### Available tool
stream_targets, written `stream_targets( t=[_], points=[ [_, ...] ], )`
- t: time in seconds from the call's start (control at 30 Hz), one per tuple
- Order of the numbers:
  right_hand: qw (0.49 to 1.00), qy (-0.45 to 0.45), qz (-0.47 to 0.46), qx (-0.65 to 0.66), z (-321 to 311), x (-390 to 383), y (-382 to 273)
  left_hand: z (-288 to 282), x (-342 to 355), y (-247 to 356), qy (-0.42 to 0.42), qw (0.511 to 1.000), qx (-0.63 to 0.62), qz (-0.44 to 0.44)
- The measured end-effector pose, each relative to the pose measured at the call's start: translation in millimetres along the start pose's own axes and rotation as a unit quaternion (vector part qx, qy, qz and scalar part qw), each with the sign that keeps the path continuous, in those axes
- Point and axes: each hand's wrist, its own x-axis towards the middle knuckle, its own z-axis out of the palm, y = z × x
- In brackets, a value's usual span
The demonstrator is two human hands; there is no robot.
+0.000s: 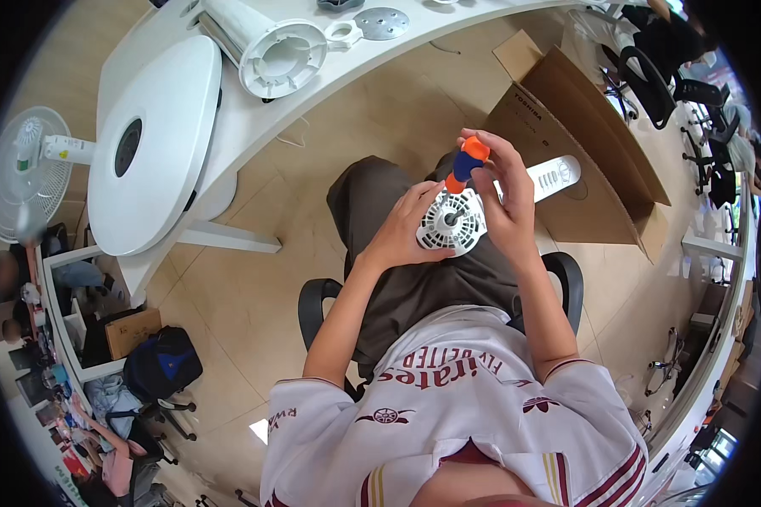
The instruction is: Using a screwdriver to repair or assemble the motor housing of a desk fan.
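Over my lap sits a white fan motor housing with a slotted round face and a dark shaft at its middle. A white stem with a button panel stretches from it to the right. My left hand is closed around the housing's left side. In my right hand, fingers and thumb grip the orange and dark blue handle of a screwdriver. The screwdriver slants down toward the upper left rim of the housing; whether its tip sits in a screw is too small to tell.
A white table curves across the front, bearing a white tubular stand, a grey perforated disc and a white rounded base. An open cardboard box stands at front right. Beyond the table's left end is another fan.
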Motion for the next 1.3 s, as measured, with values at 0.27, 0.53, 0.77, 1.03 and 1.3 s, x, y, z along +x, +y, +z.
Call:
stream_targets(
  t=[0.27, 0.53, 0.77, 1.03, 1.3],
  points=[
    [0.998, 0.012, -0.036, -0.041, 4, 4, -9, -1, -3, -3, 0.004, 1.000, 0.001, 0.004],
    [0.997, 0.022, -0.042, -0.067, 2, 9, -3, 1, 0, -5, 0.005, 1.000, -0.004, 0.004],
    [0.998, 0.010, -0.048, -0.042, 4, 12, -3, -6, 1, -4, 0.014, 1.000, 0.006, 0.006],
    [1.000, 0.013, 0.008, -0.011, -1, -1, -8, 2, -4, 1, 0.006, 1.000, 0.003, 0.009],
    [1.000, -0.020, 0.002, 0.015, 0, 0, -3, 2, -5, -2, 0.013, 1.000, 0.014, 0.023]
  ],
)
